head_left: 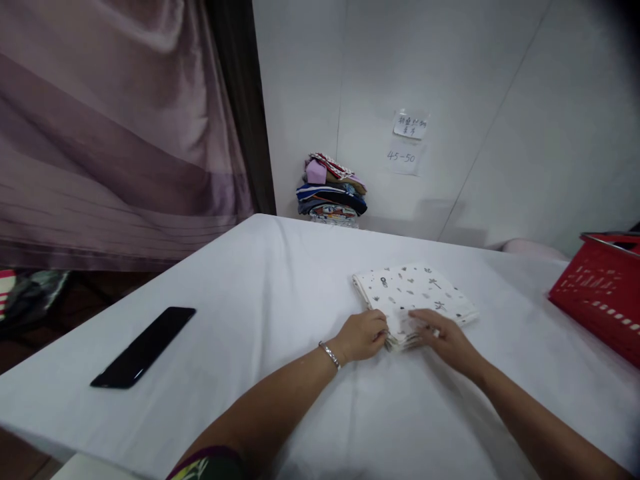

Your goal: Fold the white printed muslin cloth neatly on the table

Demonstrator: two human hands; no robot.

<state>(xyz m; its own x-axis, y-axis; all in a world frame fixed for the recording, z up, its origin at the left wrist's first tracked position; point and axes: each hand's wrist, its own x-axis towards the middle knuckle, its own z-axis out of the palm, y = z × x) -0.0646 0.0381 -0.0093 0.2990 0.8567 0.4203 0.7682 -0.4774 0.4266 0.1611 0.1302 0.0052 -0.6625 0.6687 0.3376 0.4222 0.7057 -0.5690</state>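
A folded white cloth with small dark prints [417, 293] lies on the white table [260, 280], right of centre. My left hand [363, 335], a silver bracelet on its wrist, has its fingers curled around the cloth's near left corner. My right hand [443, 333] lies on the cloth's near edge with its fingers pressed down flat on the fabric.
A black phone [145, 347] lies on the table at the left. A red plastic basket [603, 290] stands at the right edge. A stack of folded colourful cloths [333, 190] sits by the white wall at the back. A mauve curtain [110, 127] hangs at the left.
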